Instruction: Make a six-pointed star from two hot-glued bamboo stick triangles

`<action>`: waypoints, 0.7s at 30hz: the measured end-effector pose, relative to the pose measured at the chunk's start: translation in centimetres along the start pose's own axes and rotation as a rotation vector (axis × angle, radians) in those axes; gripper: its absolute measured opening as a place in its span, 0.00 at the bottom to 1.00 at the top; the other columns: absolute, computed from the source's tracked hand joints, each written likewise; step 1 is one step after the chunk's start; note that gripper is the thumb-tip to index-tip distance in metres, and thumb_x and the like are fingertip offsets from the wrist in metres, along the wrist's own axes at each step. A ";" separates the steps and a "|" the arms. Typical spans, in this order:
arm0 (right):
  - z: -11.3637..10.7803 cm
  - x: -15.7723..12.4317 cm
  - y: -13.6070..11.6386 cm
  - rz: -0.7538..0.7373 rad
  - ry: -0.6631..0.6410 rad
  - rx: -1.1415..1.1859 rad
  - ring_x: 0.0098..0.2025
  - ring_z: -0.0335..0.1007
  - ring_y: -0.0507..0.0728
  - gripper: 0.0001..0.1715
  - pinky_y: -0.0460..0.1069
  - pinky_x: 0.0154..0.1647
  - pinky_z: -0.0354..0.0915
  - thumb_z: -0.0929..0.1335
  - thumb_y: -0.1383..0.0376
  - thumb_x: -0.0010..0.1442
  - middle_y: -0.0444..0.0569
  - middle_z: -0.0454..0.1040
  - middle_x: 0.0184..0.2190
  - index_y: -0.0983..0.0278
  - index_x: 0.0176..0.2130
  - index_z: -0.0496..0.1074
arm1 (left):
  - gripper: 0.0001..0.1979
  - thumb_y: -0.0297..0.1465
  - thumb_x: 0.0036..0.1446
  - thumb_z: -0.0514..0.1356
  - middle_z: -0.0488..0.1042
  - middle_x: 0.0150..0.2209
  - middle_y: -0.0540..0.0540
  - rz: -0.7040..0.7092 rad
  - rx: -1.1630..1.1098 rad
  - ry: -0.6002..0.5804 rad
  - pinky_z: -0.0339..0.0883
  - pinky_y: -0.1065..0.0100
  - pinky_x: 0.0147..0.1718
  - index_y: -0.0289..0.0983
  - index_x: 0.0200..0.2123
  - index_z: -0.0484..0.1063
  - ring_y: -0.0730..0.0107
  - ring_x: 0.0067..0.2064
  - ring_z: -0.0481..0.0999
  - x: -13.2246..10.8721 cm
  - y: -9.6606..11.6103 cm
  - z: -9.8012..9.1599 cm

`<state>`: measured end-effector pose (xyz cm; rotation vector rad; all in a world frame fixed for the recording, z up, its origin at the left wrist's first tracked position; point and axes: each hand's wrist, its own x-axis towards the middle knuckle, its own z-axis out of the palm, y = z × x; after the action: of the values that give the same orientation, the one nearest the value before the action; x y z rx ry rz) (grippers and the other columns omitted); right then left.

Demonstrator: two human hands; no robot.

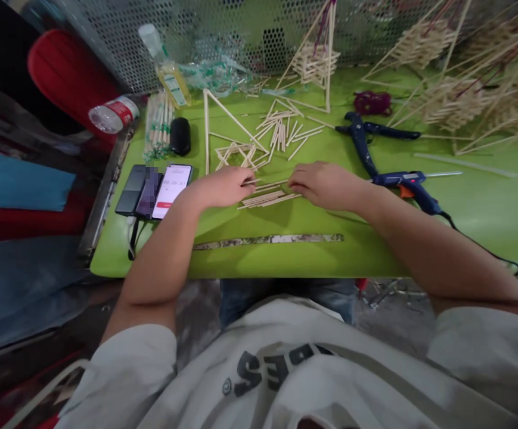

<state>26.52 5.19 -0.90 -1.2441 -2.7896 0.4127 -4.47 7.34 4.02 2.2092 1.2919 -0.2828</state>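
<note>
On the green table (285, 256) lies a small bundle of thin wooden sticks (268, 198) in front of me. My left hand (225, 185) rests at the bundle's left end, fingers curled and pinching a stick. My right hand (323, 184) lies palm down at the right end, fingers bent onto the sticks. Behind the hands sits a partly built stick frame (236, 154) and a loose scatter of cut sticks (283, 128).
A blue glue gun (408, 182) lies right of my right hand, its cable trailing off the edge. Blue pliers (366, 134) lie behind it. Phones (155, 190), a black mouse (180, 135), bottles and finished stick structures (464, 95) ring the area. A strip (267, 240) lies near the front edge.
</note>
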 end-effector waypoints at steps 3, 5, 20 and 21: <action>-0.5 -0.9 1.8 0.078 -0.026 0.056 0.56 0.83 0.70 0.23 0.60 0.56 0.72 0.63 0.55 0.81 0.58 0.88 0.58 0.57 0.59 0.84 | 0.17 0.45 0.80 0.57 0.85 0.50 0.40 0.013 0.016 0.003 0.67 0.63 0.41 0.41 0.55 0.78 0.60 0.42 0.81 -0.1 -0.1 0.2; -0.6 -1.4 2.7 0.103 -0.044 0.081 0.54 0.84 0.70 0.20 0.60 0.54 0.72 0.67 0.54 0.79 0.57 0.89 0.58 0.57 0.59 0.84 | 0.20 0.46 0.80 0.59 0.86 0.56 0.38 0.002 0.040 0.009 0.69 0.63 0.45 0.40 0.61 0.78 0.57 0.48 0.83 -0.3 -0.2 0.2; 1.9 -1.1 0.4 -0.052 0.053 0.094 0.47 0.80 0.63 0.18 0.55 0.44 0.62 0.66 0.57 0.83 0.55 0.84 0.51 0.60 0.53 0.85 | 0.20 0.44 0.79 0.62 0.88 0.54 0.38 0.010 0.094 0.093 0.68 0.59 0.40 0.40 0.64 0.80 0.53 0.45 0.86 -0.3 0.6 1.1; 1.8 -1.2 0.5 -0.053 0.049 0.083 0.46 0.79 0.63 0.19 0.55 0.43 0.62 0.66 0.57 0.83 0.55 0.84 0.51 0.60 0.53 0.85 | 0.20 0.44 0.79 0.62 0.89 0.53 0.38 0.008 0.100 0.093 0.68 0.60 0.40 0.40 0.64 0.80 0.53 0.45 0.86 -0.3 0.6 1.1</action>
<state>27.37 4.24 -2.65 -1.1445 -2.7281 0.4821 -3.97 6.26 3.43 2.3357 1.3447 -0.2501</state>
